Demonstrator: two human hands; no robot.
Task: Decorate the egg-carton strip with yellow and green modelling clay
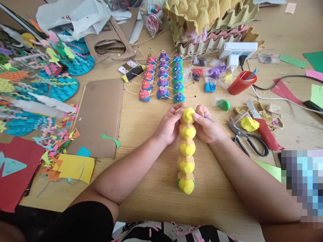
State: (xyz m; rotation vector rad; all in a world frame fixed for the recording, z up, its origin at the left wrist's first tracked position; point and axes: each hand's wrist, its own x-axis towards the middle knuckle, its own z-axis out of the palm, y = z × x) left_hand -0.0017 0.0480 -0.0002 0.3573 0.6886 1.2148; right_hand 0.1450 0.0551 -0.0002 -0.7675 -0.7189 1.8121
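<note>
A strip of egg-carton cups with yellow clay pressed on its domes lies lengthwise in front of me. Bits of green show at the sides of its nearest cup. My left hand grips the far end from the left, thumb against the last dome. From the other side, my right hand pinches the same end, its thumb on the yellow clay. A thin blue stick pokes out of my right hand. Beyond stand decorated cup strips: one red and blue, one purple and blue, one green and blue.
Scissors and yellow clay lie to the right, near a red cup of sticks. Egg trays are stacked at the back. Flat cardboard and paper scraps cover the left. A pixelated patch hides the lower right.
</note>
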